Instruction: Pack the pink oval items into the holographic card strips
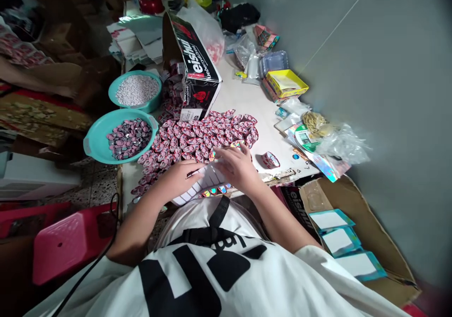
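In the head view, a white strip divided into narrow sections point(203, 181) lies at the table's front edge, close to my body. My left hand point(180, 178) is closed on its left end, fingers reaching over the top. At the other end, my right hand point(240, 166) curls over the strip, with its fingertips partly hidden among shiny pieces. Rainbow-shiny pieces point(213, 191) show along the strip's near side. Just beyond both hands spreads a dense layer of small pink-and-red oval packs point(194, 140). One similar pack point(270, 160) stands apart to the right.
Left are a teal basin of pink and silver discs point(102, 124) and a teal bowl of white pieces point(155, 103). A black carton point(199, 93) stands behind the packs. Plastic bags point(342, 143) lie right; an open cardboard box point(381, 223) sits below. Another person's arm point(35, 79) is far left.
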Available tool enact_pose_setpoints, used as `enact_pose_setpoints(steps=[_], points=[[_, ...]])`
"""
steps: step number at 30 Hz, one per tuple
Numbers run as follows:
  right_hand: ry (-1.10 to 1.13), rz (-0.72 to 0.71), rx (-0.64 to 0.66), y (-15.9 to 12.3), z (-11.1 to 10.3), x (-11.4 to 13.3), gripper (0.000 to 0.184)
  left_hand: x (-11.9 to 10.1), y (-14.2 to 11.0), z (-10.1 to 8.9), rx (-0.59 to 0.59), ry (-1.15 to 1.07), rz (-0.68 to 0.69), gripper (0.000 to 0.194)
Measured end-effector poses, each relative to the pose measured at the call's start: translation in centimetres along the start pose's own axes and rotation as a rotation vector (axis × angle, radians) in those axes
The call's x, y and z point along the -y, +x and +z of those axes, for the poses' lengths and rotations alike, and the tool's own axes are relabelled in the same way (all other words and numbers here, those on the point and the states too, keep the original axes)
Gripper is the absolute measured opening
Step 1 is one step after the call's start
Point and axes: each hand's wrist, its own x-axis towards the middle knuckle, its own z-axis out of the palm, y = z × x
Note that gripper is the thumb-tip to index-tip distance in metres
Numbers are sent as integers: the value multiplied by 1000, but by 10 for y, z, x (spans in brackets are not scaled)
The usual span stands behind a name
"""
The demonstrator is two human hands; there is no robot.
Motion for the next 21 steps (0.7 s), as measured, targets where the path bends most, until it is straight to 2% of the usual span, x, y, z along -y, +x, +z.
enact_pose_setpoints(steps=[3,7,9,14,16,17,21], points=[[-24,-62,173,2,4,-6,24,6,2,0,75,-24,-75,35],[39,-77,270,-1,21,-16,19,12,6,5,173,-77,-189,35],[77,-44,286,-5,27,-21,19,15,6,7,206,-57,-221,35],[92,130,405,-19,26,-33,11,28,-3,8,257,168,-357,25],[121,189,369,-22,22,-38,12,35,-8,7,178,173,-377,24],[151,216,328,-23,20,-40,13,39,-11,7,98,138,-374,27],[341,342,153,-23,8,-49,22,48,-18,5,-318,-200,-416,50]])
